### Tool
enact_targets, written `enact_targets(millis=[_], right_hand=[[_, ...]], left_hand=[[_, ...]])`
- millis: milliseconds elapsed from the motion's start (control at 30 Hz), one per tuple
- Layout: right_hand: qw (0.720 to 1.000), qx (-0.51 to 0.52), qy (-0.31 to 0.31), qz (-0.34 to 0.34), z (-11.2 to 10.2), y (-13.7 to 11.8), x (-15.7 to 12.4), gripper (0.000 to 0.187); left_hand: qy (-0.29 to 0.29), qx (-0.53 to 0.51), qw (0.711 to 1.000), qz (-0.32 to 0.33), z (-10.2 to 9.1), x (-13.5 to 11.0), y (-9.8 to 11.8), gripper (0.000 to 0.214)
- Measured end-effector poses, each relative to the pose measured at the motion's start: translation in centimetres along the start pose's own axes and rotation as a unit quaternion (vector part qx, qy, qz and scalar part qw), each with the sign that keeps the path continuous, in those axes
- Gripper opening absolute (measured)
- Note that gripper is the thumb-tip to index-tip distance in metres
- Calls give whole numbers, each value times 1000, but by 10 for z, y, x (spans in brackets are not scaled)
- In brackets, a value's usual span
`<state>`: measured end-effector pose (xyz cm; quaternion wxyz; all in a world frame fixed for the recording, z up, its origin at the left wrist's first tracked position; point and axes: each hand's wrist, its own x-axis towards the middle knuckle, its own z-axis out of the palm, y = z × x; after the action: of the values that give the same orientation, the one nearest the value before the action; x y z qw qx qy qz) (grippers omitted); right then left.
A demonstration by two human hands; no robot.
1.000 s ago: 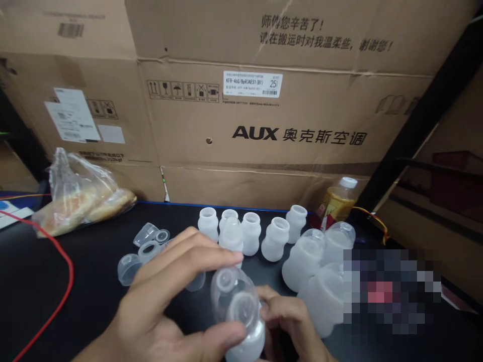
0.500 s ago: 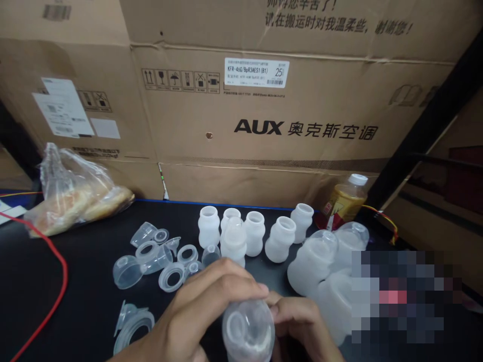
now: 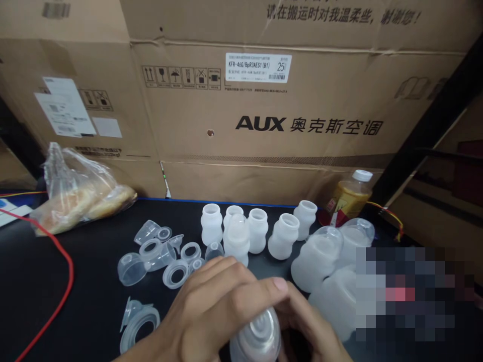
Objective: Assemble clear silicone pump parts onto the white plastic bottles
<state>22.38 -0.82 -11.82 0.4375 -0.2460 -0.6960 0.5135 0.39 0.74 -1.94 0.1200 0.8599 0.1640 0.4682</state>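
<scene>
A small baby bottle [image 3: 258, 338] with a clear dome cap is between my hands at the bottom middle, its lower part cut off by the frame edge. My left hand [image 3: 211, 306] wraps round it from the left, index finger stretched across toward my right hand. My right hand [image 3: 307, 317] is closed against the bottle's right side, its fingertips partly hidden. Beyond them stand several white open-necked bottles [image 3: 257, 234] and one capped bottle [image 3: 237, 244]. Clear caps, nipples and collar rings [image 3: 176, 274] lie to the left, with another collar ring [image 3: 141, 327] nearer my left wrist.
More capped bottles [image 3: 317, 261] stand at right, beside a blurred-out patch. A yellow drink bottle [image 3: 345, 198] is behind them. Bread in a plastic bag [image 3: 85, 201] and a red cable [image 3: 62, 261] are at left on the black table [image 3: 41, 291]. A large cardboard box [image 3: 188, 120] forms the back.
My left index finger has moved right, across the cap and onto my right hand. The held bottle has shifted slightly right, and its cap top has turned. The view has moved a little.
</scene>
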Motion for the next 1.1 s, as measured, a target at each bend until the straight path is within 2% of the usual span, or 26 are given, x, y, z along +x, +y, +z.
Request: enact_targets(millis=[100,400,467,567,633,767,1100], right_hand=[[998,-56,28,-14,1,-14,0,58],[993,-35,25,-110,8,-21,12,55],[994,-36,13,-101,7,-22,12,54],[994,-37,15,-100,6,-22,11,59],[994,-36,10,-103,4,-22,11,59],[996,-14,7,-86,3,-18,9,54],[995,-15,1,-95,5,-18,10,58]], left_hand=[[-34,56,997,30,-2,0,0,53],[-38,77,996,30,2,-4,2,51],[-25,62,998,19,6,-4,3,48],[25,43,999,6,12,-4,3,41],[41,39,998,16,14,-3,2,37],[34,32,997,56,12,0,-2,38],[43,24,997,53,14,1,-5,38]])
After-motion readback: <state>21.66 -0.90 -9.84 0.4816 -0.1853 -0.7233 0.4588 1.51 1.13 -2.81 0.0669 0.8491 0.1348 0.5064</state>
